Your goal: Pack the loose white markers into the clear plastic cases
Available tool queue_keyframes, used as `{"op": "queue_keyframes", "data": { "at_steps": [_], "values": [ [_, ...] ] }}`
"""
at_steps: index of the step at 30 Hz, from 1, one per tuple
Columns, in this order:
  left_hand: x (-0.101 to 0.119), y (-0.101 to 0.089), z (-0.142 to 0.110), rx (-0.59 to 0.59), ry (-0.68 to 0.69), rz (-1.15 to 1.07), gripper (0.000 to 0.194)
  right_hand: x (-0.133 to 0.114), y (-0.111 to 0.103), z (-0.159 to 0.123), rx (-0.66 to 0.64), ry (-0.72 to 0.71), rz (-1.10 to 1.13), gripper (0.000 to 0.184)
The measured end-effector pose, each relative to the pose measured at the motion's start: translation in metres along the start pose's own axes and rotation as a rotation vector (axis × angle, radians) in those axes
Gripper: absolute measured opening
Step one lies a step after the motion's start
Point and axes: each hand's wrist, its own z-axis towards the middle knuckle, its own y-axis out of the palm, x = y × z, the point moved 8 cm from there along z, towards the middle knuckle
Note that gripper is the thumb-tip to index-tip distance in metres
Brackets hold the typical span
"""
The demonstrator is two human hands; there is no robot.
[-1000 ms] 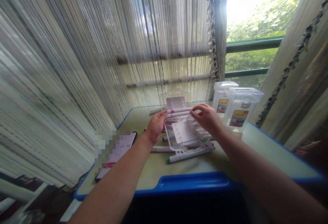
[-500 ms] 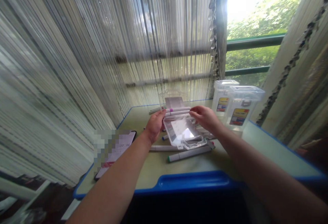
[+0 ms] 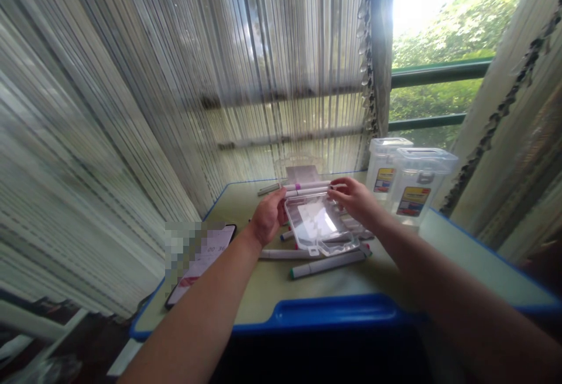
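Pinching the left ends of two white markers [image 3: 314,185], the left hand [image 3: 270,217] works just above a clear plastic case [image 3: 318,220] that lies open on the bench [image 3: 250,296]. The right hand [image 3: 357,199] has curled fingers at the markers' other ends; whether it grips them I cannot tell. One of the pair has a purple band. The case's nearer half slants toward the front, with a pale sheet [image 3: 314,220] showing in it under glare; its rear part is faint against the curtain [image 3: 281,62].

Two clear lidded boxes [image 3: 419,182] stand upright on the right, each labelled, the farther one partly hidden by the nearer; their contents are hard to make out. A green-ended marker [image 3: 329,266] lies in front of the case. More markers lie behind and under it, too overlapped to count. One phone [image 3: 211,261] lies on the left, partly pixelated and partly covered by the left forearm.
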Motion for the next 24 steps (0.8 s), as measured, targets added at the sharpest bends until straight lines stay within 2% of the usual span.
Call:
{"op": "queue_keyframes", "data": {
  "at_steps": [4,8,13,17,24],
  "values": [
    [0.002,0.0,-0.001,0.021,0.017,0.028,0.022,-0.006,-0.001,-0.001,0.032,-0.139,-0.215,0.013],
    [0.001,0.0,-0.002,0.038,0.008,0.053,0.02,-0.009,-0.004,-0.002,0.092,-0.18,-0.371,0.017],
    [0.005,0.003,-0.003,0.014,0.039,0.075,0.018,-0.014,-0.004,-0.004,0.123,-0.224,-0.445,0.015],
    [0.005,0.003,-0.001,-0.004,0.055,0.091,0.02,-0.012,-0.003,-0.004,0.117,-0.199,-0.467,0.016],
    [0.005,-0.005,0.002,0.04,0.106,0.072,0.026,-0.017,0.001,-0.006,0.04,-0.256,-0.523,0.022]
  ]
}}
